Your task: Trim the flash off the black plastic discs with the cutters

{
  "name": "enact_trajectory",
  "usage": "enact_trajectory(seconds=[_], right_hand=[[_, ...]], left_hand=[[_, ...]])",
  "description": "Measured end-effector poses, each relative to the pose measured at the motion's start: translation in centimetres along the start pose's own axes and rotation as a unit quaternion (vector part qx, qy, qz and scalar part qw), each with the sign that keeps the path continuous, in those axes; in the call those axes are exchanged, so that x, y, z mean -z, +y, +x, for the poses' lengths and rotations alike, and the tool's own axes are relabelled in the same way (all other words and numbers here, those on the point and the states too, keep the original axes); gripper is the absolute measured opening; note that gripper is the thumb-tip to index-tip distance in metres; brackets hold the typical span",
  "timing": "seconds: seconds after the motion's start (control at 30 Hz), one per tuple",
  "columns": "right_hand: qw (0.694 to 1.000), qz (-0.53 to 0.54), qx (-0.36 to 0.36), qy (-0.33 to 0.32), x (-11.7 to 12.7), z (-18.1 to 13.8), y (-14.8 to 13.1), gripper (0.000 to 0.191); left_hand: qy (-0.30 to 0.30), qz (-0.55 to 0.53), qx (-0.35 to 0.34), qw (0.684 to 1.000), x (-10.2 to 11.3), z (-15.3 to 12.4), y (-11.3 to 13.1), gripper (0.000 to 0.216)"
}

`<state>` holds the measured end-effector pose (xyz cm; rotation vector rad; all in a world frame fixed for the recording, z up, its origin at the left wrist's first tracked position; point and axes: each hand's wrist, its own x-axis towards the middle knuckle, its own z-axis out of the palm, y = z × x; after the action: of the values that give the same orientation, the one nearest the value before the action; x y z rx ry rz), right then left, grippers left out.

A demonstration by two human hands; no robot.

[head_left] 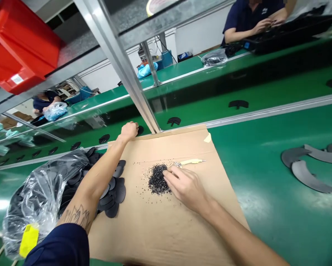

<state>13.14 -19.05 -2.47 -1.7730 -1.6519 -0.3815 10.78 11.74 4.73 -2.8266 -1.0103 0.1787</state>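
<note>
My left hand [128,131] reaches far forward past the cardboard sheet [166,221], its fingers closed on a black fan-shaped plastic part [140,129] at the edge of the conveyor. My right hand [186,186] rests on the cardboard beside a pile of small black scraps [157,179], its fingers curled over the handle end of a small cutting tool [190,162] with a pale handle. A heap of black plastic parts [114,190] spills from a clear plastic bag [41,192] under my left forearm.
More black fan-shaped parts [238,104] ride the green conveyor belt [266,92]. Grey curved pieces [307,166] lie on the green table at right. An aluminium post [121,62] rises ahead; red bins [19,48] sit on the shelf. A person [254,18] works opposite, another far left.
</note>
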Motion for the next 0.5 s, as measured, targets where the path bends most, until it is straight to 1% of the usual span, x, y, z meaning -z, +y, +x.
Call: enact_trajectory(seconds=[0.03, 0.1, 0.17, 0.2, 0.23, 0.27, 0.33, 0.4, 0.43, 0.5], right_hand=[[1.000, 0.001, -0.004, -0.007, 0.0, -0.1, 0.0, 0.016], [1.000, 0.003, -0.009, -0.024, 0.0, -0.2, -0.1, 0.017], [0.999, 0.007, -0.009, -0.034, 0.0, -0.3, -0.1, 0.018], [0.999, 0.010, -0.010, -0.037, 0.0, -0.4, -0.1, 0.018], [0.999, 0.011, -0.011, -0.038, 0.0, -0.5, 0.0, 0.017], [0.999, 0.012, -0.011, -0.038, 0.0, -0.5, 0.0, 0.017], [0.999, 0.012, -0.008, -0.039, -0.1, -0.5, 0.2, 0.016], [0.999, 0.011, -0.006, -0.037, -0.1, -0.5, 0.4, 0.017], [0.999, 0.011, -0.007, -0.035, -0.1, -0.4, 0.5, 0.017], [1.000, 0.011, -0.015, -0.025, -0.1, -0.3, 0.6, 0.018]], left_hand=[[-0.009, 0.010, -0.022, 1.000, 0.5, -0.6, 0.5, 0.024], [-0.034, 0.019, -0.079, 0.996, 1.6, -1.9, 1.8, 0.027], [-0.052, 0.012, -0.165, 0.985, 2.3, -3.0, 3.8, 0.029], [-0.051, 0.004, -0.212, 0.976, 2.4, -3.2, 5.1, 0.028], [-0.038, -0.001, -0.267, 0.963, 2.4, -3.2, 6.6, 0.027], [-0.018, -0.002, -0.294, 0.955, 2.2, -2.9, 8.1, 0.027], [0.007, -0.015, -0.270, 0.963, 1.7, -1.3, 11.0, 0.027], [0.021, -0.037, -0.220, 0.975, 1.0, 0.8, 13.3, 0.027], [0.022, -0.051, -0.201, 0.978, 0.8, 1.8, 14.0, 0.030], [0.026, -0.085, -0.180, 0.980, 0.6, 3.4, 14.7, 0.038]])
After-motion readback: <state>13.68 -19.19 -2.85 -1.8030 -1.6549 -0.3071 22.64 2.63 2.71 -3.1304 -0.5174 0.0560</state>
